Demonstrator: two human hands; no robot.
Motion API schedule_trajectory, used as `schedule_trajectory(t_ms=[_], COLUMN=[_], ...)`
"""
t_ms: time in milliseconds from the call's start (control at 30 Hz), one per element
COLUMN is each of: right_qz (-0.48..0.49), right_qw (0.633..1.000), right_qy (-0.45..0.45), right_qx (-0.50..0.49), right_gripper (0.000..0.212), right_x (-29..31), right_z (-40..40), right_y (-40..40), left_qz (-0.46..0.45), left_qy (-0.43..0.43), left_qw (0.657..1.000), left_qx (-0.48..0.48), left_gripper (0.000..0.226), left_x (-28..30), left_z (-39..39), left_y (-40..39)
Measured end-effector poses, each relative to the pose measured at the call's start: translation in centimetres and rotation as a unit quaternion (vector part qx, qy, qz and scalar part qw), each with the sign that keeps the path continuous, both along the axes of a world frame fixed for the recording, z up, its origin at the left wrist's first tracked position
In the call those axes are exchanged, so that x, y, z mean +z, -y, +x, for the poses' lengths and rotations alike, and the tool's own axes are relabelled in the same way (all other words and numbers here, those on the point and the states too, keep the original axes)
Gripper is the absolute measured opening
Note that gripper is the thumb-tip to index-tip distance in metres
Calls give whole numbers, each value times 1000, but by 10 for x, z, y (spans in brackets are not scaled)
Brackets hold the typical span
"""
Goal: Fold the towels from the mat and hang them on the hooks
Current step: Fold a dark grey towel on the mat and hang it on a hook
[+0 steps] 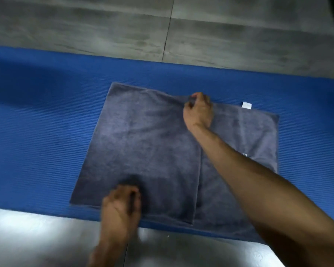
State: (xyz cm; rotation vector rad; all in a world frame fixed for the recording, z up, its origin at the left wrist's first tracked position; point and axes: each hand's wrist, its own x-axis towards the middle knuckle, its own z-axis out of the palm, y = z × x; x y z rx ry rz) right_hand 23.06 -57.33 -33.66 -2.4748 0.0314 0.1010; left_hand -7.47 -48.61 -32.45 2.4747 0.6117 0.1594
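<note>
**Second fold under way, and the layers could slip**

A grey towel (143,143) lies flat on the blue mat (37,112), which is spread over a grey tiled floor (85,26). One part of the towel is already laid over the rest, its edge running down the middle; a white tag (246,105) sticks out at the far right edge.

The right hand (199,110) reaches across to the far edge and has its fingers curled in a pinch on the cloth there, raising a small ridge. The left hand (121,205) is at the near edge; it is blurred, but its fingers look bent down onto the towel, seemingly gripping the hem. Whether it truly pinches or only presses cannot be told for certain.

The likely next move is to bring one side over for another fold. The risk, as judged from here:

- The right hand may hold only the top layer, so the lower one stays behind and the fold comes out skewed.
- The two hands are not opposite each other, so an uneven pull could twist the edges out of line.
- The ribbed mat may drag the cloth and bunch it.

No hooks are in view.
</note>
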Motion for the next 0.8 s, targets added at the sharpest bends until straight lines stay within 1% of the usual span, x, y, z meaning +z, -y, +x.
schedule_trajectory(t_ms=[33,67,100,133,167,200,233,300,367,433,467,533,567,633,700,733,767,800], right_qz=[-15,-25,-21,1,47,117,187,281,319,345,357,382,393,413,439,438,428,412], right_qw=[999,995,989,983,979,970,957,930,915,905,901,897,895,891,878,877,880,886], right_qy=[-42,-95,-146,-180,-198,-209,-221,-235,-245,-251,-247,-224,-209,-187,-182,-183,-185,-189], right_qx=[-7,3,20,33,35,25,8,-19,-26,-12,-7,-2,-3,-22,-57,-73,-88,-100], right_gripper=[27,28,27,24,17,7,5,15,32,36,37,38,37,35,31,29,27,26], right_x=[-3,-5,-5,-4,0,3,7,14,17,18,19,24,25,30,32,33,33,33], right_z=[7,13,17,20,21,23,24,24,24,20,19,15,15,17,21,24,27,30], right_y=[9,16,19,23,25,28,30,36,44,51,58,76,87,115,149,166,182,197], left_qz=[22,26,29,39,59,81,101,108,92,68,46,7,4,21,55,63,58,39], left_qy=[-11,-35,-74,-117,-152,-187,-196,-178,-157,-121,-99,-35,0,64,112,113,98,81], left_qw=[999,996,991,983,975,966,963,968,973,978,981,985,984,974,953,945,941,941], left_qx=[-45,-80,-112,-136,-152,-159,-156,-137,-143,-156,-159,-166,-176,-218,-276,-300,-319,-328], left_gripper=[16,19,27,38,47,53,55,52,50,53,53,40,37,36,26,28,35,34], left_x=[-7,-11,-16,-18,-22,-22,-24,-24,-21,-17,-13,-6,-3,2,0,0,-2,-2], left_z=[8,15,20,26,29,33,35,35,33,30,29,29,30,32,33,35,37,40], left_y=[26,51,71,91,104,112,116,118,121,123,125,134,139,156,178,190,202,215])
